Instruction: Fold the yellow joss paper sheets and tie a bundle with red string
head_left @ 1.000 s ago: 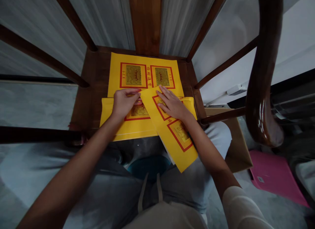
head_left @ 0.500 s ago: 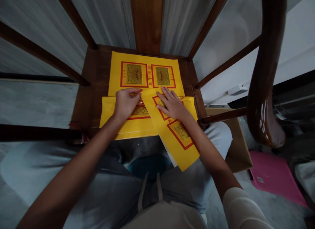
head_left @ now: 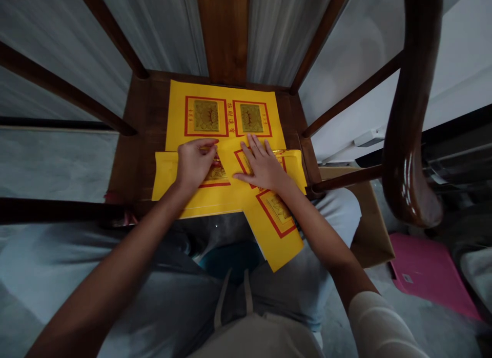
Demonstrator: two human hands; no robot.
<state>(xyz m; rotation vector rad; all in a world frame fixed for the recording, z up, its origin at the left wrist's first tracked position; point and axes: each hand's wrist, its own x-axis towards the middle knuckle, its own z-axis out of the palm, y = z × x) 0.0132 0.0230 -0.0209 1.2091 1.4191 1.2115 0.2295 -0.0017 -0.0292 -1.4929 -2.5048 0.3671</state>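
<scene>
A folded sheet of yellow joss paper [head_left: 274, 250] lies slanted over other sheets, its lower end sticking out past the chair seat's front edge. My left hand [head_left: 195, 162] is closed in a pinch at its upper left corner. Flat on its upper part rests my right hand [head_left: 265, 165], fingers spread, covering some of the red-framed print. Beneath both hands is a wider yellow sheet [head_left: 165, 183] with a raised edge, partly hidden. Farther back, a flat joss paper sheet [head_left: 226, 88] shows two red frames with gold squares and red characters between them.
The papers lie on a dark wooden chair seat [head_left: 148, 112] with spindles around it. A curved armrest [head_left: 411, 142] rises on the right. Below it are a cardboard box [head_left: 369, 230] and a pink plastic piece [head_left: 430, 276]. Something blue-green [head_left: 230, 260] shows between my legs.
My right hand has slid slightly left along the slanted paper, its thumb lower and farther out. The paper's lower end has swung a little left. My left hand keeps its pinch.
</scene>
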